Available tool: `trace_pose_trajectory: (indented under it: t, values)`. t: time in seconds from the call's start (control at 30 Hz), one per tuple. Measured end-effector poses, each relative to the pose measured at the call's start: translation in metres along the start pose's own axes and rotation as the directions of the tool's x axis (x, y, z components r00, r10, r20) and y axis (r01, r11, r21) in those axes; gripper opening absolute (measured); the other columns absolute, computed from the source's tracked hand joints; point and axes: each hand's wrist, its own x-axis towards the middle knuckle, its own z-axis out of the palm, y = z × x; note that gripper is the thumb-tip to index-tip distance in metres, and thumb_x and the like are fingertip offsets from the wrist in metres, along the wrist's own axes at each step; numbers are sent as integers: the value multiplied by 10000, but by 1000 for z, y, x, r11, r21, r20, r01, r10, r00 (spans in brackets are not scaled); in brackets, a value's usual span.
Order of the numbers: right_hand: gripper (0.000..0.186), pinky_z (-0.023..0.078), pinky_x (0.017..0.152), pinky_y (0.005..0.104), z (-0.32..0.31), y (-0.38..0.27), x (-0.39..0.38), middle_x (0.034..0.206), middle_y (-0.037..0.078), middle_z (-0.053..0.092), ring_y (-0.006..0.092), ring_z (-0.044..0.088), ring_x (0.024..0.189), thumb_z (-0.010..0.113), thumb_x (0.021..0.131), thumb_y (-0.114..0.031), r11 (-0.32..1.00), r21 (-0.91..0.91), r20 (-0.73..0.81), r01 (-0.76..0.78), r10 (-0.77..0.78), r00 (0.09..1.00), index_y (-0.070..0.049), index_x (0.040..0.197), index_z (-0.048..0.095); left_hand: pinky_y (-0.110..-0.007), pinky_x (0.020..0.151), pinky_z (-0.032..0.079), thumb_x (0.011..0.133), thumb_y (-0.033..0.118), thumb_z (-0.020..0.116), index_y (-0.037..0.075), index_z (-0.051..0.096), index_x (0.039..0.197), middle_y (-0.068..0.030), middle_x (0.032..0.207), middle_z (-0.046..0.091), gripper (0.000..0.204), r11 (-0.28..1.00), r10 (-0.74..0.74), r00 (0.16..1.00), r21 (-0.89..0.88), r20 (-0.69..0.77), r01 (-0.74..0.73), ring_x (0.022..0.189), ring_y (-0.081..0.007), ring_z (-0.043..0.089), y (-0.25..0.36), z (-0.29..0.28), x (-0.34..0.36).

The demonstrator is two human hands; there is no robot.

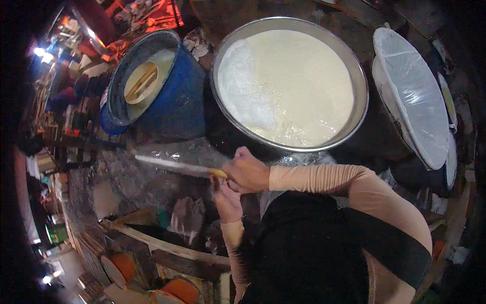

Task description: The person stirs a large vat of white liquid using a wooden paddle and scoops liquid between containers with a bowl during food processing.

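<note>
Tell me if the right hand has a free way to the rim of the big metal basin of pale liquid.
Probably yes. The right hand sits just below the near rim of the metal basin, with nothing between them. It does grip the handle of a long stick together with the left hand, so it is occupied.

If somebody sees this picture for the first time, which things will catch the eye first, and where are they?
The eye goes first to the large metal basin of pale, foamy liquid at top centre. Left of it stands a blue barrel with a round scoop floating inside. Below the basin, the right hand and the left hand are together at one end of a long pale stick that points left.
</note>
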Motion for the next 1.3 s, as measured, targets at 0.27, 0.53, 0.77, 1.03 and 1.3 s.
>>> trace_pose_trajectory:
  t: [0.27,0.53,0.77,1.03,1.3]
  values:
    - [416,344,832,429,63,-11,169,924,108,585,267,578,896,711,651,-255,972,236,113,23,-51,992,-47,981,567,-389,941,455,965,282,533,16,496,1245,-124,1173,571,388,97,500,807,906,314,-412,1042,-231,573,82,-180,111]
    - [501,471,834,437,36,93,393,1012,195,604,363,590,954,708,780,-400,892,440,272,103,-242,931,-12,1069,580,-395,734,544,891,282,640,71,536,1159,-75,910,571,356,933,361,835,145,-415,-331,808,-225,599,245,-150,234]
    - [497,447,891,445,57,185,578,1128,231,566,400,552,1041,664,830,-266,978,5,30,211,-211,977,7,1208,491,-286,630,449,880,244,655,37,555,1102,-42,820,562,319,768,639,610,445,-470,-461,659,-123,493,327,-221,361]
    - [519,447,874,457,156,249,666,1055,212,593,412,551,1010,606,868,-365,808,-466,431,361,-149,890,-19,1230,474,-353,688,464,823,499,695,-6,558,987,-104,788,592,548,565,719,485,825,-497,7,692,-204,550,383,-222,451]
    - [415,481,784,484,151,255,674,967,217,643,404,615,910,625,882,-285,997,-73,569,-33,69,820,-109,1248,545,-372,757,472,858,403,690,-43,516,1086,-177,889,634,530,781,588,566,589,-578,-209,806,-267,607,372,-240,481]
